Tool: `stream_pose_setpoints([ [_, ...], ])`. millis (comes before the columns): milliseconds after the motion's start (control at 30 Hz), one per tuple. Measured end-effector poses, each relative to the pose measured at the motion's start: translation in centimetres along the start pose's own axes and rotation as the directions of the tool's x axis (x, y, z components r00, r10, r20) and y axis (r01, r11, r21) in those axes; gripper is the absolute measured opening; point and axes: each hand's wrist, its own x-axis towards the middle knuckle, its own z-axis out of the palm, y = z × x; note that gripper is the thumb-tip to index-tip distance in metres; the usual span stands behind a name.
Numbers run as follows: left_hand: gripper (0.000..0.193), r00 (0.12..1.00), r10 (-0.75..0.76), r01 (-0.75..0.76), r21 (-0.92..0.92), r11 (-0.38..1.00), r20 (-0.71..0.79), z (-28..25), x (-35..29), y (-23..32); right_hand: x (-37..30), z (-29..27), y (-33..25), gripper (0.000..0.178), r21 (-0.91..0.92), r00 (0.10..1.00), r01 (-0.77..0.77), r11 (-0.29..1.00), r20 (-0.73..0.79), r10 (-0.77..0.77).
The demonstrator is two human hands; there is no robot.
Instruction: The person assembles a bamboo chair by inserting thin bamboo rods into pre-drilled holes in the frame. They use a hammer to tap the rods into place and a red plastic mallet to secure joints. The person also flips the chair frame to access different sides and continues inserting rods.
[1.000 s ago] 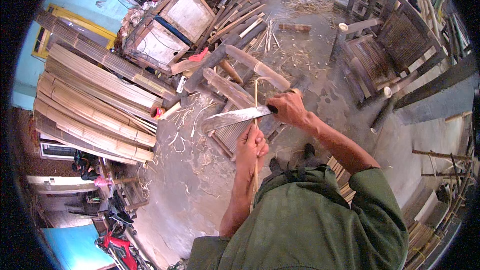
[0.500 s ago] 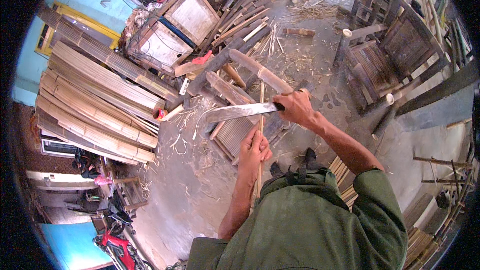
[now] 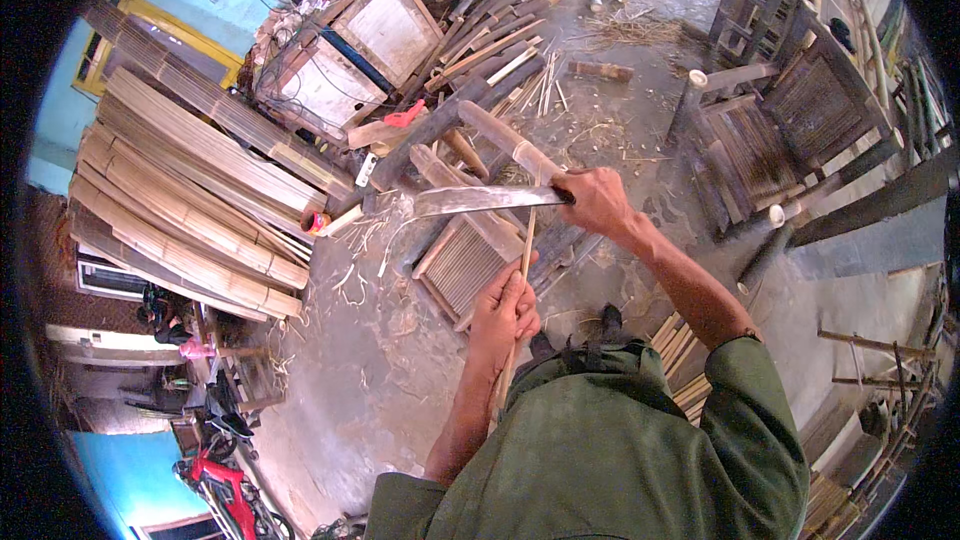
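Note:
My right hand (image 3: pixel 597 200) is closed round the handle of a machete (image 3: pixel 470 200). Its long pale blade points left, nearly level, with the edge close to a thin bamboo strip (image 3: pixel 529 235). Lower down, my left hand (image 3: pixel 508 312) pinches that strip, which runs from the blade back toward my body. Whether the edge touches the strip I cannot tell. Beyond the blade, a thick bamboo pole (image 3: pixel 508 143) slants down toward my right hand, which hides its near end. Below the blade is a wooden frame with slats (image 3: pixel 468 265).
Split bamboo panels (image 3: pixel 190 205) lean at the left, near a white-panelled cabinet (image 3: pixel 335 80). Bamboo poles (image 3: pixel 500 0) are piled at the back. A bamboo chair (image 3: pixel 775 130) stands at the right. Cut strips (image 3: pixel 680 350) lie beside my right side; shavings (image 3: pixel 355 285) litter the floor.
The machete has moved slightly up and away from my left hand, its blade now more level. The bamboo strip leans a little more to the right at its far end.

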Motion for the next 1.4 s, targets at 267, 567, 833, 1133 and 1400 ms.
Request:
stream_pose_setpoints([
  [267,0.034,0.968,0.135,-0.130,0.039,0.991,-0.210,-4.4,-4.0,-2.9,1.0,-4.6,18.2,0.025,0.110,0.858,-0.440,0.891,-0.242,0.453],
  [567,0.033,0.960,-0.105,-0.061,-0.562,0.825,-0.259,-0.8,2.2,-3.7,-16.7,5.6,13.4,0.071,0.249,0.875,-0.485,0.839,0.141,0.464],
  [833,0.028,0.973,0.205,-0.099,0.616,0.781,-0.104,-4.3,8.6,-12.0,-22.2,3.7,11.5,0.079,0.436,0.721,-0.657,0.615,0.125,0.682],
  [1133,0.019,0.932,0.352,-0.330,0.206,0.921,-0.085,-3.4,27.2,-13.0,-26.5,1.9,10.4,0.072,0.243,0.650,-0.743,0.624,0.036,0.759],
  [1400,0.018,0.898,0.398,-0.356,0.223,0.907,-0.186,-4.6,32.5,-17.7,-32.1,2.4,9.9,0.068,0.336,0.502,-0.826,0.452,0.076,0.861],
])
